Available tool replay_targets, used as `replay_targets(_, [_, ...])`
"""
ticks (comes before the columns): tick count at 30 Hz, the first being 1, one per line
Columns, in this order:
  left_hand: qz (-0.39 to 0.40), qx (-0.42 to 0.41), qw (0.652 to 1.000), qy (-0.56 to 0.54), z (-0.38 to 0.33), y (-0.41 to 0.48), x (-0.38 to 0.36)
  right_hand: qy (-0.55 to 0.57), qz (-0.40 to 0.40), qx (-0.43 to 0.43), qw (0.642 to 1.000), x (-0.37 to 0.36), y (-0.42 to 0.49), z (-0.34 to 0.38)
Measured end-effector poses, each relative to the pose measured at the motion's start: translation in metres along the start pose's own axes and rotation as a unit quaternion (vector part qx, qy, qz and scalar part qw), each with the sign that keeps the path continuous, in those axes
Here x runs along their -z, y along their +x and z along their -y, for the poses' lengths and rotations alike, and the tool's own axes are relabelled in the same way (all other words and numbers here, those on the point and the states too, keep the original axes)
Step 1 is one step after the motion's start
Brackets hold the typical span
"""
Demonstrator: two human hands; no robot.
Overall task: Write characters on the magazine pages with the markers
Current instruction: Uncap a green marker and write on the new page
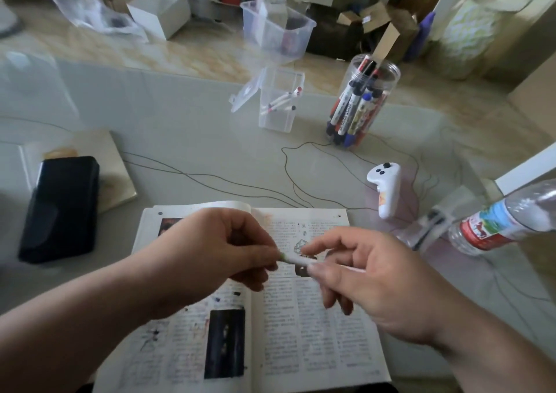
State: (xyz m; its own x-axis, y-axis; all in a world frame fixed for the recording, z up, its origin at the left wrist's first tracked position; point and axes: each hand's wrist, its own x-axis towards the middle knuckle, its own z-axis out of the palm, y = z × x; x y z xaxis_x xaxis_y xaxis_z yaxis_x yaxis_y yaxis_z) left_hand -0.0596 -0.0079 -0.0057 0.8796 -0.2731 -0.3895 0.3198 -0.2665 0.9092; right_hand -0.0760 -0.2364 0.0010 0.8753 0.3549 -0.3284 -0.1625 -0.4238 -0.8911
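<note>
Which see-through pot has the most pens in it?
The tall round clear plastic jar, packed with thick markers. The small square clear box left of it holds only a few thin white ones.

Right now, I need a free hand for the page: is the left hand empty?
No, the left hand pinches the green end of the white marker, whose barrel the right hand holds.
</note>
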Motion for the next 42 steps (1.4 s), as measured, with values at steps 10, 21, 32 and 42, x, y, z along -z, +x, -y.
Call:
replay_targets(10, [0.157, 0.003, 0.983, 0.093, 0.005, 0.000, -0.016, 0.159, -0.036, 0.013, 0.987, -0.022, 0.019, -0.013])
replay_targets(21, [0.103, -0.059, 0.991, 0.057, 0.013, 0.012, -0.023, 0.230, -0.080, 0.026, 0.970, -0.029, 0.029, -0.012])
replay_targets(32, [0.073, -0.004, 0.926, 0.369, 0.038, 0.028, 0.000, 0.104, -0.295, 0.081, 0.946, 0.023, 0.081, -0.033])
replay_targets(42, [0.162, -0.033, 0.825, 0.540, 0.066, 0.034, -0.005, -0.032, -0.223, 0.015, 0.974, 0.000, 0.122, -0.056])
